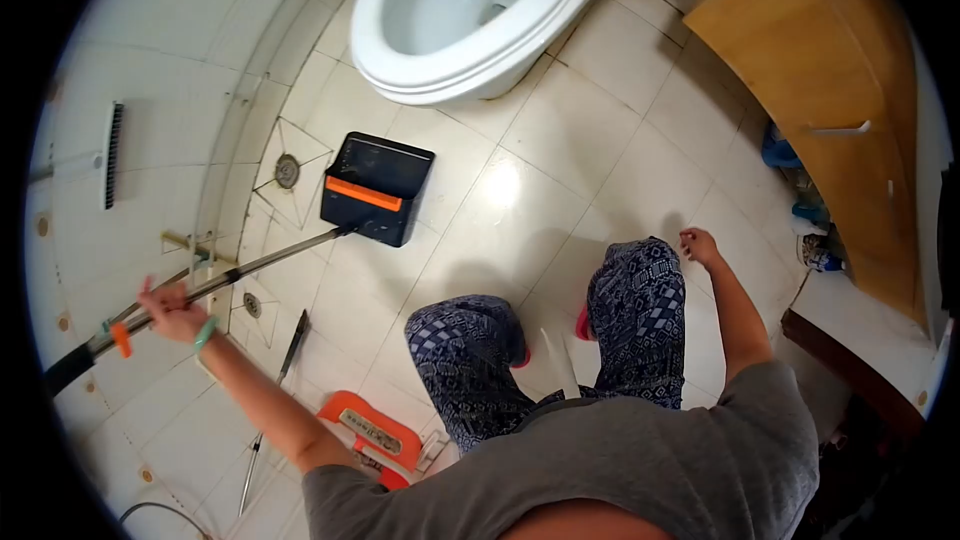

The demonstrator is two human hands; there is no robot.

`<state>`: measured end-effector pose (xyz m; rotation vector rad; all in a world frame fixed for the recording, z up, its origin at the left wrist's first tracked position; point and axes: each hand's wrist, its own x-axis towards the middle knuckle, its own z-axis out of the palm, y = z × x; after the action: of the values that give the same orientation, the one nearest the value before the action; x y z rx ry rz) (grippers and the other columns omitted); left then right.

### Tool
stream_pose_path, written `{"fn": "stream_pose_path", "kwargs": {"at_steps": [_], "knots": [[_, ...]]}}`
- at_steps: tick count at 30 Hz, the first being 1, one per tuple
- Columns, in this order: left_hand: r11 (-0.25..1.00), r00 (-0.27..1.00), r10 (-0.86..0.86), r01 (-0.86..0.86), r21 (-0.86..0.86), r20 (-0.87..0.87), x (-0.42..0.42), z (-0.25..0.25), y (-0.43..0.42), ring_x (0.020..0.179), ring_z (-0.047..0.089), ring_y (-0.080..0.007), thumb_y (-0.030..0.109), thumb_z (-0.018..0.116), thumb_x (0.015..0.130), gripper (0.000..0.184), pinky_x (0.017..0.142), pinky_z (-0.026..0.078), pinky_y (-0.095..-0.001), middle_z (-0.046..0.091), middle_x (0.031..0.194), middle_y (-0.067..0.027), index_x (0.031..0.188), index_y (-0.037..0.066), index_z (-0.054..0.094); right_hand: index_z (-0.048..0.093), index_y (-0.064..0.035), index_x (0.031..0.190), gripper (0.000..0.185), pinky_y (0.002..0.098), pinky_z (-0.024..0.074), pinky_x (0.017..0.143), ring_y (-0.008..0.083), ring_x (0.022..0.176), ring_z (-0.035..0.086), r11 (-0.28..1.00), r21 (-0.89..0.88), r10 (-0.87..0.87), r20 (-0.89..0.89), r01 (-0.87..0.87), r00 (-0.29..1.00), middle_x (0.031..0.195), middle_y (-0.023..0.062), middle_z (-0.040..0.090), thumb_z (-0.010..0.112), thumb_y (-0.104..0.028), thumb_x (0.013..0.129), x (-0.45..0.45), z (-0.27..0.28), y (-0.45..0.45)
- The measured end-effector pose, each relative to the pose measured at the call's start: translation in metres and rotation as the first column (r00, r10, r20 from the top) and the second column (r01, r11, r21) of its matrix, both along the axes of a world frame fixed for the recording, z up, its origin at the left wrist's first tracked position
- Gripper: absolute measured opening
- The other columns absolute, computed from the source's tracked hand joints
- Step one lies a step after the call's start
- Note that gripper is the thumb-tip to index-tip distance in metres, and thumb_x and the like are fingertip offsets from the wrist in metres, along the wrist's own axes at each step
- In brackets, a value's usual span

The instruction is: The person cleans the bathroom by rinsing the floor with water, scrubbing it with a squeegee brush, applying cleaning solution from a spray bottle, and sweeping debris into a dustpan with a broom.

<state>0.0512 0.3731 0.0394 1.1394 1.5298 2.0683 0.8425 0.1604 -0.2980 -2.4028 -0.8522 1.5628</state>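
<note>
My left hand (175, 314), with a green bangle at the wrist, is stretched out to the left over the long metal pole (285, 255) of a dustpan. Its fingers look extended, slightly blurred, and lie against or just over the pole. At the pole's far end the black dustpan (372, 162) with an orange strip rests on the tiles. A black grip (68, 370) and an orange clip (121, 339) sit near the upper end. Beside my right knee hangs my right hand (700, 245), fingers loosely bent and apart, with nothing seen in it.
A white toilet (470, 80) with its lid up stands ahead. On the right is a wooden cabinet (800, 90) with bottles beneath. Behind my left arm are an orange stool (400, 437) and a thin black-ended rod (294, 342). A brush head (113, 155) leans at the left wall.
</note>
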Motion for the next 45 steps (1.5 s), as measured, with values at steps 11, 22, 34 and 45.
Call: {"fn": "stream_pose_path", "kwargs": {"at_steps": [11,22,34,45], "knots": [[0.975,0.972,0.217,-0.213,-0.061,0.085,0.034,-0.093,0.022,0.040,0.018,-0.0090,0.044,0.047,0.087,0.046,0.037,0.016,-0.0246,0.022,0.048,0.0025,0.058,0.013,0.029,0.058,-0.0065,0.095,0.018,0.0240,0.0408,0.045,0.0092,0.054,0.050,0.980,0.193,-0.065,0.065,0.051,0.996,0.070,0.0018,0.056,0.050,-0.017,0.084,0.060,-0.129,0.088],[0.970,0.933,0.240,-0.237,0.047,-0.267,0.037,0.024,0.125,0.038,0.031,-0.0089,0.033,0.062,0.081,0.043,0.035,0.022,-0.0234,0.036,0.047,-0.0006,0.053,0.009,0.038,0.057,-0.0056,0.097,0.019,0.0234,0.0399,0.045,0.0096,0.053,0.049,0.972,0.231,-0.015,-0.066,0.030,0.998,0.071,0.0021,0.055,0.048,-0.017,0.085,0.049,-0.097,0.040],[0.969,0.487,0.196,-0.231,0.092,-0.851,0.057,0.002,0.167,0.043,0.032,-0.0096,0.035,0.063,0.079,0.046,0.043,0.031,-0.0254,0.038,0.041,-0.0028,0.053,-0.001,0.053,0.056,-0.0071,0.098,0.019,0.0218,0.0397,0.046,0.0085,0.055,0.048,0.976,0.198,-0.087,-0.010,0.087,0.996,0.070,0.0013,0.054,0.046,-0.019,0.087,0.083,-0.080,0.017],[0.948,0.098,0.253,-0.226,0.226,-0.963,-0.077,-0.006,0.169,0.049,0.045,-0.0103,0.005,0.055,0.078,0.014,0.046,0.037,-0.0291,0.056,0.057,-0.0029,0.083,0.000,0.066,0.059,-0.0090,0.096,0.020,0.0206,0.0370,0.046,0.0056,0.052,0.043,0.956,0.265,-0.160,0.098,0.129,0.982,0.067,-0.0024,0.051,0.051,-0.024,0.085,0.109,-0.079,0.027]]}}
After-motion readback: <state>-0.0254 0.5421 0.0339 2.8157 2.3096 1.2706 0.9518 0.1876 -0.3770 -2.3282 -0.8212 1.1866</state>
